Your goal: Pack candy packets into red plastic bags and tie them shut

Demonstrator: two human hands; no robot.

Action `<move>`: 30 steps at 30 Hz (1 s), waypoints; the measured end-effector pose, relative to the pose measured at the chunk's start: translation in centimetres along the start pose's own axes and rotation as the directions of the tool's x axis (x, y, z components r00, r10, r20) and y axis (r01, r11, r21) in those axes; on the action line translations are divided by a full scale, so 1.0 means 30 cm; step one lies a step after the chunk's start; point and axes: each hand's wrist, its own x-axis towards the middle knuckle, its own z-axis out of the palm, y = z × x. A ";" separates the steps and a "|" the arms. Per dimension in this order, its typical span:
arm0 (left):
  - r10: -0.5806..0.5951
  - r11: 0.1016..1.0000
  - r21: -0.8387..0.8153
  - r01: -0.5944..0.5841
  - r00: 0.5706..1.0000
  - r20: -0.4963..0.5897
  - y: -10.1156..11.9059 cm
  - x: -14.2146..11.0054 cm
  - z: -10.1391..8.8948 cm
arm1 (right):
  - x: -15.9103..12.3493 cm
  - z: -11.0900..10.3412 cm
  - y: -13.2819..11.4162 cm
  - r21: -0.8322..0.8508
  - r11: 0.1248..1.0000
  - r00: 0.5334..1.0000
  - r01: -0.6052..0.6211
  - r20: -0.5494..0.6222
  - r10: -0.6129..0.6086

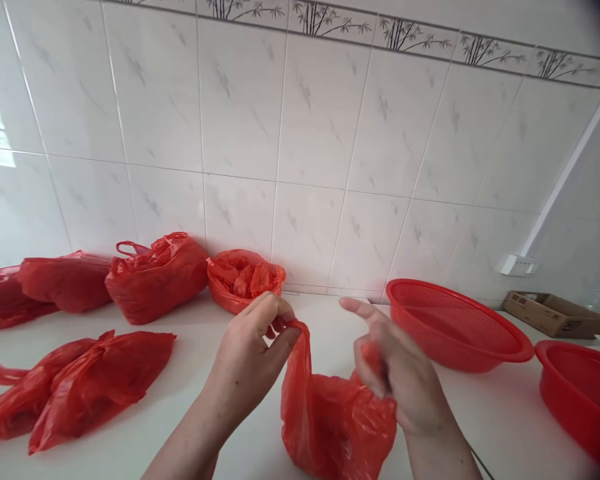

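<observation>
A thin red plastic bag [325, 413] hangs between my two hands at the front of the white table. My left hand [260, 347] is closed, pinching one handle of the bag between thumb and fingers. My right hand [397, 367] is slightly smeared by motion. Its index finger points out to the left, while the other fingers are curled round a bunched red part of the bag. The bag's upper edge sags between the hands, and I cannot make out what is inside it.
Filled red bags [157, 277] line the tiled wall at left, with more red bags [100, 380] lying nearer. A bag-lined bowl [245, 277] stands behind my left hand. At right are a red colander [455, 327], a red basin [580, 393] and a cardboard box [555, 315].
</observation>
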 end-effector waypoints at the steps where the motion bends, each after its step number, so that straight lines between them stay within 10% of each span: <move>1: 0.002 1.000 -0.028 -0.002 1.000 0.008 0.007 -0.005 0.008 | -0.007 0.011 0.002 -0.076 0.997 0.996 -0.028 0.082 0.034; 6: 0.045 0.988 -0.155 -0.029 0.994 0.104 0.033 -0.035 0.043 | 0.006 0.051 0.037 -0.271 0.962 0.939 0.030 0.337 0.066; 16: 0.149 0.987 0.014 -0.161 0.939 0.311 0.027 -0.029 0.068 | 0.042 0.018 0.058 -0.251 0.968 0.998 0.026 0.061 -0.011; 24: -0.094 0.990 -0.073 0.119 0.954 0.285 0.017 -0.029 0.088 | 0.040 -0.038 0.031 -0.134 0.991 0.964 0.007 0.266 0.029; 30: -0.189 0.947 -0.155 0.282 0.877 0.442 0.014 -0.032 0.090 | 0.031 -0.084 0.016 -0.262 0.964 0.940 0.044 0.337 0.049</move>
